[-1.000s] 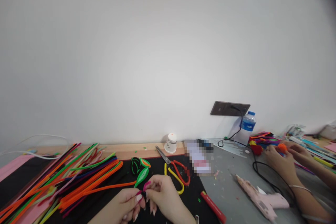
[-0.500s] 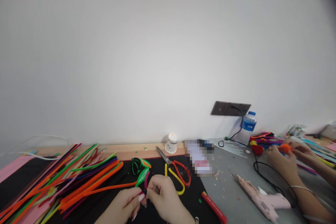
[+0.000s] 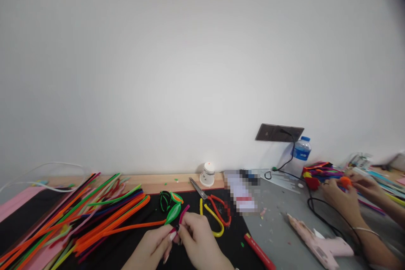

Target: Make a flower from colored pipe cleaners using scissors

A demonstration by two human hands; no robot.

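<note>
My left hand (image 3: 155,244) pinches a magenta pipe cleaner, with its thumb and fingers pressed together. My right hand (image 3: 201,236) meets it fingertip to fingertip and is closed on the same strand. One end of the magenta pipe cleaner (image 3: 184,213) sticks up behind my right fingers. A small black bit (image 3: 177,228) shows between the fingertips; I cannot make out what it is. Just beyond lie a green pipe-cleaner leaf shape (image 3: 173,214), a green and orange one (image 3: 176,198) and a black and green one (image 3: 165,201).
Bundled pipe cleaners (image 3: 110,219) cover the left side. Scissors (image 3: 210,204), a white cup (image 3: 207,174) and a phone-like blurred item (image 3: 240,192) lie beyond my hands. Rightward are a red tube (image 3: 259,251), a pink glue gun (image 3: 319,240), a bottle (image 3: 300,156) and another person's hands (image 3: 341,198).
The free end of the magenta pipe cleaner, nearly upright before, now leans to the right. Both hands stay together. The whole view has shifted slightly.
</note>
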